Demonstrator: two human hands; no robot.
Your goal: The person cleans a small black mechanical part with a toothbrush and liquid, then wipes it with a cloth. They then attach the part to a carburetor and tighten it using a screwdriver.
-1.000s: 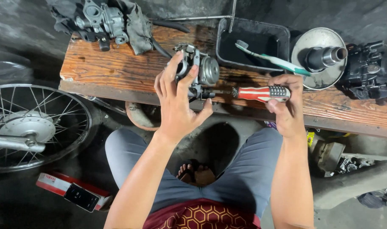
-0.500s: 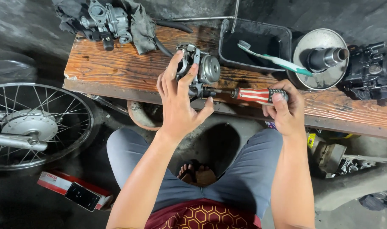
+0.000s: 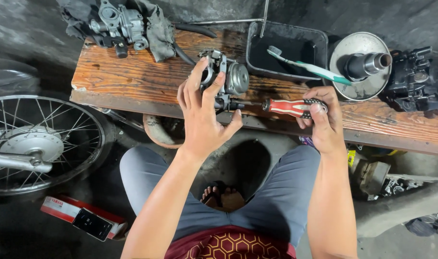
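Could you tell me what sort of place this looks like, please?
Most likely a small motorcycle repair workshop: a spoked wheel lies on the floor, engine parts sit on a worn wooden bench, and the hands work a screwdriver into a carburettor.

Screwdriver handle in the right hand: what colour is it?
Red with white streaks and a black ribbed end; the head view shows the screwdriver in the right hand.

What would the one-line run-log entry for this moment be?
left hand: holds carburetor | right hand: grips red-handled screwdriver, tip at carburetor | under them: wooden bench | nearby: black tray, toothbrush
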